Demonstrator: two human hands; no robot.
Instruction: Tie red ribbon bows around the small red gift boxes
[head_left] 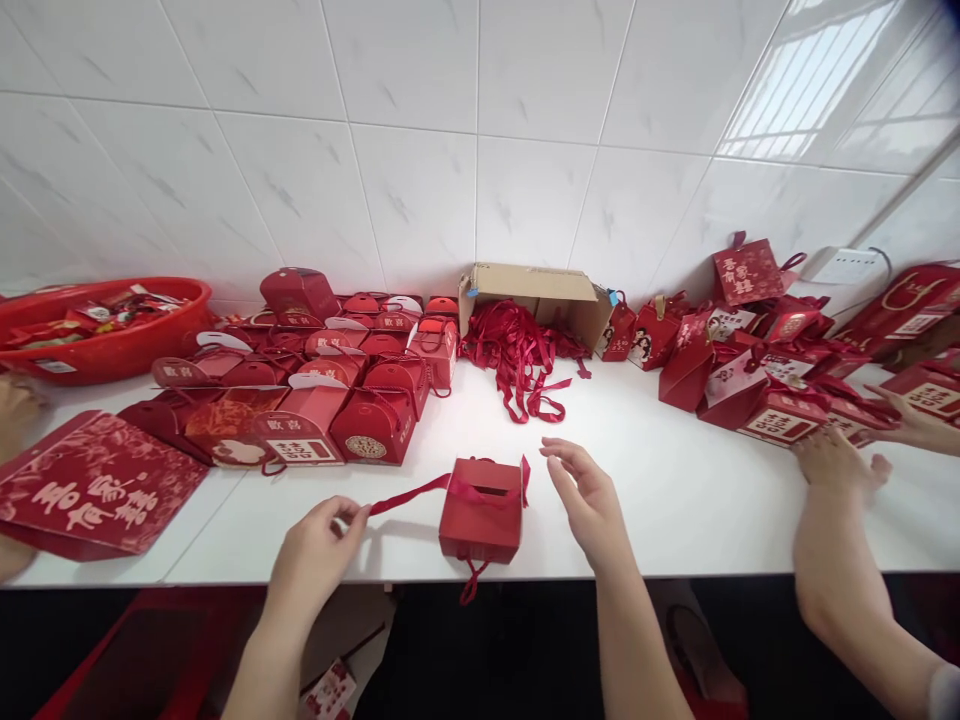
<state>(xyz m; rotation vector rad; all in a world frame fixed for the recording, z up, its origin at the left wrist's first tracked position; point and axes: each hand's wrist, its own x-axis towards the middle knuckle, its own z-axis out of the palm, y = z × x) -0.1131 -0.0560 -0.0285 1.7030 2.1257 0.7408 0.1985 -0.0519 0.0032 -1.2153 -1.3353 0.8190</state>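
Note:
Near the front edge of the white table stands a small red gift box (480, 525) with a dark slot in its top. A red ribbon (409, 494) runs across the box. My left hand (322, 545) pinches the ribbon's left end between thumb and fingers. The other end pokes up at the box's right side. To the right of the box, my right hand (581, 495) is raised with its fingers apart, holding nothing and not touching the box. A thin red cord loop (471, 580) hangs from the front of the box.
Behind it, a cardboard carton (536, 285) spills red ribbons (514, 345). Rows of red gift boxes (379, 415) stand left, beside a red basin (67, 365) of packets. More boxes (784, 415) are piled right, where another person's hands (836, 460) reach. Another person's hand (19, 410) shows far left.

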